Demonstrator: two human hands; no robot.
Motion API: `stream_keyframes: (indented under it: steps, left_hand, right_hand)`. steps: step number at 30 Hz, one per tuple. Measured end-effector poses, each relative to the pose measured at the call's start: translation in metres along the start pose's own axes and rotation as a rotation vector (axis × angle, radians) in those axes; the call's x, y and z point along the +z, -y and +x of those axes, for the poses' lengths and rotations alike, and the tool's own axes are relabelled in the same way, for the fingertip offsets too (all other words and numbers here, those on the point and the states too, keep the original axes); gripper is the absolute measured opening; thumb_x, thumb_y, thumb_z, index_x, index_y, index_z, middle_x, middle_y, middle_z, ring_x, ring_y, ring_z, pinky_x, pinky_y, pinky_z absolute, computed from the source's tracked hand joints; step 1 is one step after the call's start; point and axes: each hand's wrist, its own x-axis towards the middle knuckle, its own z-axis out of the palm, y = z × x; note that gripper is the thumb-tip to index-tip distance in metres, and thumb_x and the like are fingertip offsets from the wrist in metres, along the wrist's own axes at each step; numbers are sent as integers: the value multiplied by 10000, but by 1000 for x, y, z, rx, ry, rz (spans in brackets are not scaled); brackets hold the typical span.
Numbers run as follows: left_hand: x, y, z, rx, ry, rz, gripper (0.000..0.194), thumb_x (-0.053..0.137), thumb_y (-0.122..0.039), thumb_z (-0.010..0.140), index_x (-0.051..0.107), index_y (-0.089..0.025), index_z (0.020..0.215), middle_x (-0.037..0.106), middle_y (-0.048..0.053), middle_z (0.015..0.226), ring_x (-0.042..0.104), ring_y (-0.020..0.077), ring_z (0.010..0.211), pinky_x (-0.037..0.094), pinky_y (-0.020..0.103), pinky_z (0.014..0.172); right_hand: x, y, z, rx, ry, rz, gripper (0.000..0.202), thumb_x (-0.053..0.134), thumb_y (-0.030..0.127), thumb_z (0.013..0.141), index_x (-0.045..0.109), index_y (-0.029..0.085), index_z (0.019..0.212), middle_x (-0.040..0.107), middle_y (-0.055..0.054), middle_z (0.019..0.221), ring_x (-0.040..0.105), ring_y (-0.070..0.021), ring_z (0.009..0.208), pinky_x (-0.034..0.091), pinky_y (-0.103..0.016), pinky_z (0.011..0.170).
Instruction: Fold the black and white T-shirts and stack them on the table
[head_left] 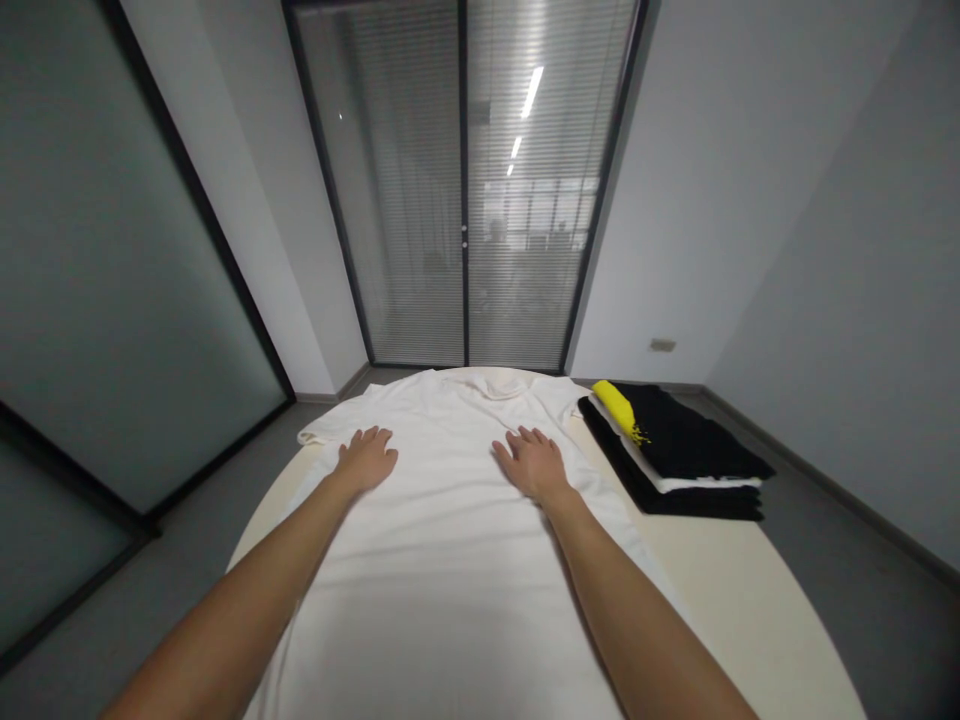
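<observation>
A white T-shirt lies spread out over the table, its collar at the far edge and its hem towards me. On its left part rests my left hand, palm down with the fingers stretched out. My right hand lies flat on the right part of the shirt, fingers a little apart. Neither hand grips the cloth. Faint creases run across the fabric between and below the hands.
At the right of the pale round table sits a stack of folded black and white clothes, the top one with a yellow patch. Beyond the table are a glass door with blinds and grey walls.
</observation>
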Motion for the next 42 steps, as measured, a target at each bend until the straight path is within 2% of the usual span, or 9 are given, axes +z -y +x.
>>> stream_keyframes:
  steps: [3,6,9,12,14,19,26,31,42]
  left_hand:
    - [-1,-21,13,-71,21,20,525,435,-420,914,579,-242,1386,462,147,1551,409,442,1406,395,647,1048]
    - [7,-45,19,-142,-15,40,584,388,-404,938,497,-197,1473,371,187,1601,283,470,1472,295,709,1088]
    - [16,-63,20,-175,-84,56,606,359,-347,948,448,-125,1505,295,220,1629,180,441,1518,212,711,1131]
    - [19,-69,17,-146,-155,59,575,333,-340,961,494,-124,1468,319,193,1625,262,380,1502,240,635,1163]
    - [19,-68,15,-110,-194,62,554,332,-370,971,540,-149,1434,352,165,1615,299,348,1490,239,585,1185]
    - [20,-63,10,35,-294,48,565,371,-403,986,497,-168,1484,298,142,1647,194,323,1539,170,551,1226]
    - [18,-58,-3,-19,-142,-48,615,299,-496,1012,390,-230,1559,224,116,1677,164,348,1549,193,621,1203]
    - [16,-47,-19,-58,-41,-20,678,261,-594,994,340,-274,1586,205,111,1682,136,413,1541,134,674,1189]
    - [20,-30,-53,-58,-15,-8,682,280,-616,979,315,-316,1591,200,90,1685,135,436,1535,122,713,1165]
  right_hand:
    - [-1,9,-6,29,0,-25,669,331,659,989,602,187,1377,524,-189,1465,417,-357,1362,299,-496,1102]
    - [3,12,-6,64,55,-25,756,318,685,978,487,158,1493,430,-202,1556,333,-382,1441,224,-538,1151]
    - [10,5,1,86,109,-12,805,284,693,980,363,156,1575,280,-170,1649,192,-377,1523,130,-550,1196]
    - [16,-6,11,105,130,-5,783,282,681,984,320,195,1597,209,-131,1678,140,-358,1544,94,-545,1211]
    - [19,-11,16,121,134,-2,775,295,681,980,319,212,1597,197,-119,1683,130,-352,1548,87,-545,1215]
    - [18,-14,17,110,92,19,752,343,659,978,367,204,1576,249,-131,1667,164,-356,1539,102,-544,1212]
    - [8,-9,-2,64,-7,62,576,376,584,996,581,228,1400,401,-112,1600,301,-316,1485,182,-518,1191]
    - [4,-1,-21,66,34,65,626,383,592,991,508,222,1481,367,-113,1621,260,-328,1509,154,-524,1204]
    - [-2,20,-66,86,90,17,675,375,605,980,403,253,1556,266,-112,1663,159,-366,1538,79,-605,1188]
